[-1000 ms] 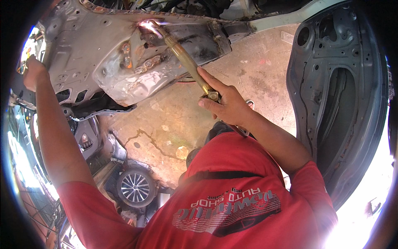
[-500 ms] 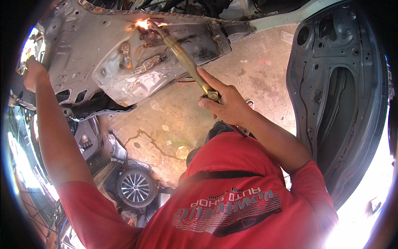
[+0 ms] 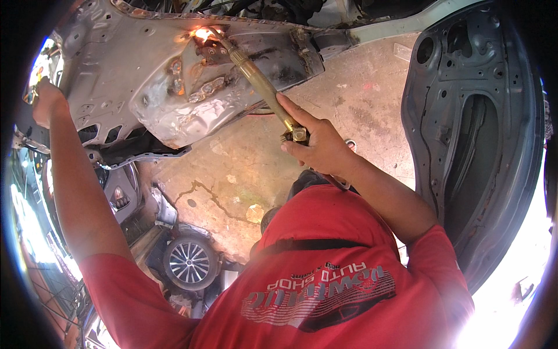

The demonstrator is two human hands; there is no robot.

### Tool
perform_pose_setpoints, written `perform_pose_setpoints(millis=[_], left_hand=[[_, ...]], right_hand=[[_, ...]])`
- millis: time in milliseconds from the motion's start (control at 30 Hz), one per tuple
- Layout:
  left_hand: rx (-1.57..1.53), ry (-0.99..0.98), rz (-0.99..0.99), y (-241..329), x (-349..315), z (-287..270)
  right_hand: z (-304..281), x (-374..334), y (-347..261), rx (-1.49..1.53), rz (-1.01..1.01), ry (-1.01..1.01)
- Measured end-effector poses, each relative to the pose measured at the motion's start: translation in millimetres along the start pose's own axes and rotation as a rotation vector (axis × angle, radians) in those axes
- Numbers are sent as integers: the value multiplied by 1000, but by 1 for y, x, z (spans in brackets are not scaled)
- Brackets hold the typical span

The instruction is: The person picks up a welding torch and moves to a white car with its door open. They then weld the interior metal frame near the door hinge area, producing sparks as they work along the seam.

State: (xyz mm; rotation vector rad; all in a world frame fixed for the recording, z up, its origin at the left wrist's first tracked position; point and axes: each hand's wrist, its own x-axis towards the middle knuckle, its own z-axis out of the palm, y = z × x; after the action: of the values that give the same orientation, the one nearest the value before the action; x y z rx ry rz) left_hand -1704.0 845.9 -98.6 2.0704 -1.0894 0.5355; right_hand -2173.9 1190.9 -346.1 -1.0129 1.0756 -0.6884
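My right hand (image 3: 317, 139) is wrapped round a brass gas torch (image 3: 261, 87) near its valve end. From there the torch slants up and left to a scorched grey car body panel (image 3: 116, 58). Its tip is at the panel's upper edge, where a flame (image 3: 204, 33) and orange-glowing metal show. Below the flame the panel has burnt, rusty patches and dents. My left arm reaches to the far left, and my left hand (image 3: 49, 104) is closed beside the panel's left end. What its fingers hold is lost in the glare.
A detached grey car door (image 3: 482, 116) stands close on my right. A wheel (image 3: 190, 262) with a silver spoked rim lies at lower left, near a lamp unit (image 3: 121, 198). Cracked concrete floor (image 3: 232, 180) lies between. A red hose (image 3: 337, 182) trails below my right hand.
The flame has drawn in to a tighter orange glow on the panel's edge. My right hand and the torch have shifted barely; my left hand stays put.
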Motion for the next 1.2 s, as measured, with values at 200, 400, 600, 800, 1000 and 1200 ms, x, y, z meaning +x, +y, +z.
perform_pose_setpoints(millis=[200,400,600,800,1000,1200], left_hand=[[-65,-10,-81,15,-13,-3],[-66,8,-65,7,-2,1],[-57,5,-50,7,-5,2],[-33,17,-50,8,-5,1],[-17,31,-38,8,-6,1],[-42,18,-56,10,-11,-3]], right_hand=[[0,1,3,2,-4,9],[0,0,3,-8,-24,13],[-1,-2,0,1,-27,5],[-1,-1,0,28,-45,17],[0,-1,0,27,-59,7],[1,1,7,-3,-106,24]])
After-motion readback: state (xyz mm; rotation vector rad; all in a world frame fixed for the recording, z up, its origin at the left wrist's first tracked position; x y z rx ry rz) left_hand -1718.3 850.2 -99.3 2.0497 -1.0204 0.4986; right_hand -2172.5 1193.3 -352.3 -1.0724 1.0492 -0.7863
